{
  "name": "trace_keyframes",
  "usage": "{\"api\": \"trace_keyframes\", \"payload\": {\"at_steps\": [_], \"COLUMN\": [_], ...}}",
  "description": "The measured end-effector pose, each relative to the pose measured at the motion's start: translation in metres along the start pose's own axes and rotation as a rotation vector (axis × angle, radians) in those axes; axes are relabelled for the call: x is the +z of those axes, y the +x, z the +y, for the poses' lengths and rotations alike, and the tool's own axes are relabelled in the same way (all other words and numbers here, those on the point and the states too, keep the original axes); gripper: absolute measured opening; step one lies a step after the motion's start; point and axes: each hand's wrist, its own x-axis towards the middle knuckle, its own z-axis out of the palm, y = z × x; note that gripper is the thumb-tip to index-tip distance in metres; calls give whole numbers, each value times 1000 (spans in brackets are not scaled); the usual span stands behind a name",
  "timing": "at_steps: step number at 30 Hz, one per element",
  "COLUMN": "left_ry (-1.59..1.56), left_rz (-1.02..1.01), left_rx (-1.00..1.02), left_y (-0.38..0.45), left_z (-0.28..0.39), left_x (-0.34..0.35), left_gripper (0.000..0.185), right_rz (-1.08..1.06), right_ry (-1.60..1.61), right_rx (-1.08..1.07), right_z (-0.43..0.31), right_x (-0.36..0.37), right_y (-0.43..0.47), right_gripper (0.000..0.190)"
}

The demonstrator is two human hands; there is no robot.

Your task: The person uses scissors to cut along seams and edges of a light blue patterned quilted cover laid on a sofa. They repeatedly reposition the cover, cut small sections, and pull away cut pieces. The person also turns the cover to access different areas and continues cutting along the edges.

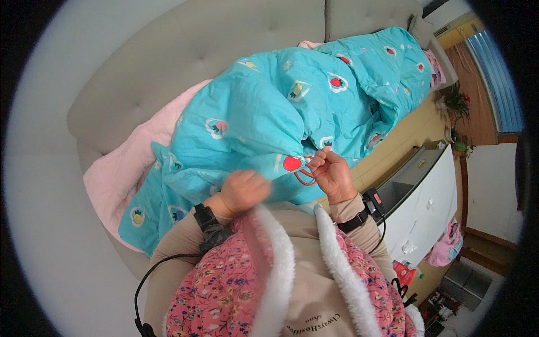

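Note:
My right hand [333, 172] is raised over the near edge of a turquoise duvet [248, 113] printed with fruit. Its fingers are curled around part of a red looped item [305, 179]; whether this is a cord or a pair of handles I cannot tell. The loops hang beside a red strawberry print, against the cloth. Motion blurs my left hand [245, 190], which is curled in front of my chest, left of the loops. Whether it holds anything is hidden. The duvet lies bunched over a pink quilted blanket [143, 139].
A grey padded sofa [202, 33] runs behind and under the bedding. On the right stand a white-topped table [421, 215] with open compartments, and potted plants [457, 105] farther back. A pink cloth bundle [446, 246] and a red packet [403, 271] are beyond my right arm.

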Motion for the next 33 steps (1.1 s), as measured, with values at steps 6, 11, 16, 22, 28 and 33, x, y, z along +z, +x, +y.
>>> {"api": "trace_keyframes", "payload": {"at_steps": [6,11,16,22,28,33], "left_ry": [-84,-324,-757,-1263,-1334,-1287], "left_rz": [-36,-158,-52,-387,-375,-407], "left_rx": [-81,-520,-615,-1144,-1164,-1119], "left_y": [-2,0,-2,-11,-8,-7], "left_z": [0,0,-15,-21,-20,-19], "left_x": [-1,2,8,5,-1,-6], "left_gripper": [11,10,12,10,11,14], "right_rz": [-2,-27,-12,2,28,64], "right_ry": [-12,3,-55,-72,-42,-54], "right_rx": [7,26,0,-4,-16,-11], "right_z": [1,0,1,2,3,4], "right_x": [-1,-1,3,8,8,9], "right_y": [-1,0,3,10,16,17], "right_gripper": [14,14,12,10,9,9]}}
